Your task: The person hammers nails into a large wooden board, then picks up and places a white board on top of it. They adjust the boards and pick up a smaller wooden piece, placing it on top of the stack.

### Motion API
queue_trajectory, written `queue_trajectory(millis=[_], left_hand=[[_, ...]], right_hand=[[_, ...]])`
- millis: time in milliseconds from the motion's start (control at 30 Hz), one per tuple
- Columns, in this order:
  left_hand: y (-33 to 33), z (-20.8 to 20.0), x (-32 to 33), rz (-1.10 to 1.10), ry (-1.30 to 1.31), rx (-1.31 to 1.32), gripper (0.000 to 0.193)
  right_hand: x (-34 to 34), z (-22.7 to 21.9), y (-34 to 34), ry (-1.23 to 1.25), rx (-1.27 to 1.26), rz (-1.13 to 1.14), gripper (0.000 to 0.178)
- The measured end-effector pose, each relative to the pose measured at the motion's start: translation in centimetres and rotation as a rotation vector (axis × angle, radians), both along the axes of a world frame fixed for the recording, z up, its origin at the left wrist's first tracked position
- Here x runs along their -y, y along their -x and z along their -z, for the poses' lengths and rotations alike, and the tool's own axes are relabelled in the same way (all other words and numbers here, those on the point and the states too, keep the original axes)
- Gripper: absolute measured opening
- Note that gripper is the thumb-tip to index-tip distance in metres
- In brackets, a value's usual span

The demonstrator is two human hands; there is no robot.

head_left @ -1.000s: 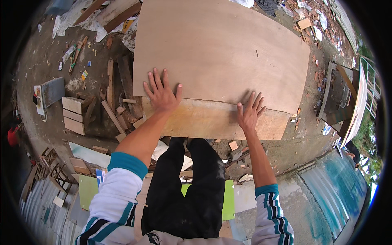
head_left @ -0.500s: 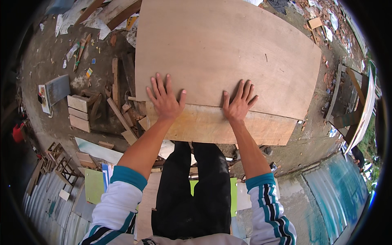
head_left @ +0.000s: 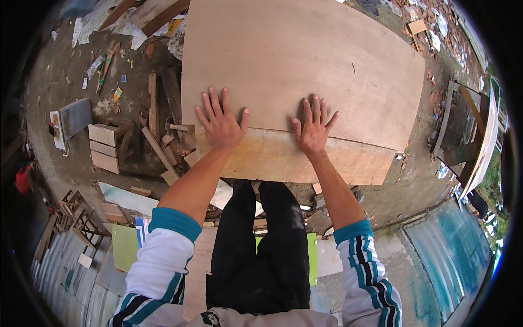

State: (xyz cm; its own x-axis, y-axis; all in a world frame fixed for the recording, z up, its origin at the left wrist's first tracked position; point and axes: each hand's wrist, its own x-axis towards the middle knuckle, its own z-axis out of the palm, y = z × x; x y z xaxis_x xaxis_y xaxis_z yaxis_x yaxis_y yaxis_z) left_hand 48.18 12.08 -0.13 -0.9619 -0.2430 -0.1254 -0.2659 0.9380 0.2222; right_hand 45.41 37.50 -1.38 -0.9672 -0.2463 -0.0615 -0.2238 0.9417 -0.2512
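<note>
A large light-brown plywood sheet [head_left: 294, 60] lies before me, its near edge running over a yellowish plywood board [head_left: 272, 155] that sticks out toward my legs. My left hand [head_left: 222, 122] rests flat near the sheet's left near corner, fingers spread. Flat on the same sheet, farther right along the near edge, is my right hand [head_left: 314, 128], its fingers also apart. Neither hand grips anything. What holds the sheet up is hidden beneath it.
Loose wooden strips [head_left: 158, 150] lie on the left, beside a small drawer-like wooden piece [head_left: 103, 147]. Corrugated metal sheets [head_left: 452, 256] are at lower right. A wooden frame [head_left: 463, 125] stands at far right. Rubble and scraps [head_left: 436, 38] litter the far right ground.
The plywood sheet and the board under it have shifted slightly away from me in the picture. Both hands moved forward with them, and my right hand's fingers changed angle a little.
</note>
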Motion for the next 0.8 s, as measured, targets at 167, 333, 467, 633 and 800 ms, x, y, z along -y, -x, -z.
queue_trajectory(millis=[167, 333, 467, 633, 800], left_hand=[[0.2, -0.2, 0.0, 0.003, -0.010, 0.009, 0.080], [0.4, -0.5, 0.5, -0.014, -0.032, -0.009, 0.078], [0.1, -0.5, 0.2, -0.024, -0.107, -0.102, 0.074], [-1.6, 0.1, 1.9, -0.113, -0.474, -0.402, 0.068], [-4.3, -0.3, 6.0, -0.765, -0.637, -0.434, 0.072]], right_hand=[[7.0, -0.8, -1.0, 0.105, 0.017, 0.001, 0.066], [10.5, -1.0, -1.1, 0.026, 0.113, -0.002, 0.069], [10.0, -0.6, -1.0, -0.023, 0.040, -0.010, 0.069], [10.3, -0.2, -1.2, -0.045, 0.014, -0.033, 0.066], [9.9, 0.3, -1.2, -0.033, -0.016, -0.029, 0.066]])
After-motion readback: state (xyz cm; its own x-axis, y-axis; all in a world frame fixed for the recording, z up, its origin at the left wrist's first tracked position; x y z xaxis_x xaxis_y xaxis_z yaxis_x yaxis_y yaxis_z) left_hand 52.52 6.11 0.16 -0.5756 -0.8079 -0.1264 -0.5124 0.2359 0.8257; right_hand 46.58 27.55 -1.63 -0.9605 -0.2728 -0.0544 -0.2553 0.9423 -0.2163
